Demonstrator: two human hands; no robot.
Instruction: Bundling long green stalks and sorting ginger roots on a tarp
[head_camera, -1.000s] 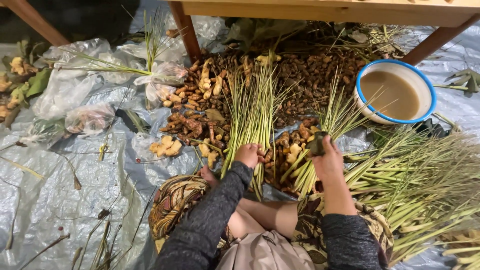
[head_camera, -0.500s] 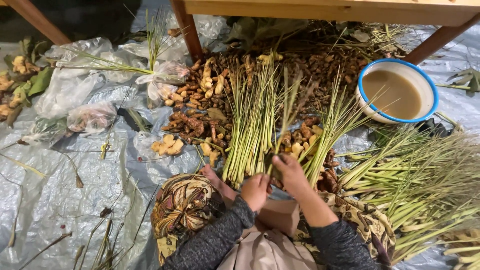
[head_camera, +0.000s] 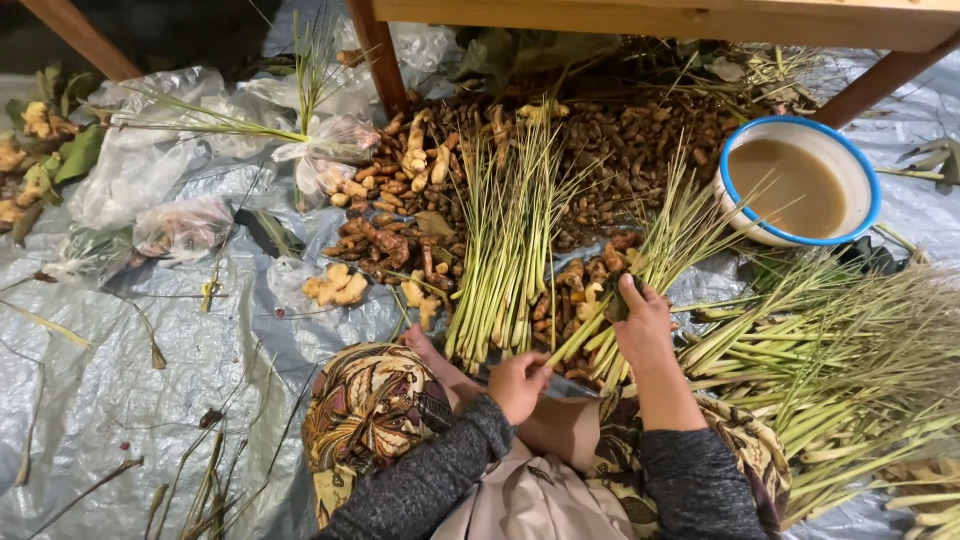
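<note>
At lower centre of the frame, left hand curled around a knife blade, grey and flat, against the cut ends of stalks. Just right of it, right hand closed around a small bundle of lemongrass stalks, tips fanning toward the upper right. Between the hands and further up, a larger lemongrass bunch lying on a heap of brown roots. At upper right, a white bowl with a blue rim, holding murky water. Along the right edge, a big pile of stalks. Underneath, a grey plastic sheet.
</note>
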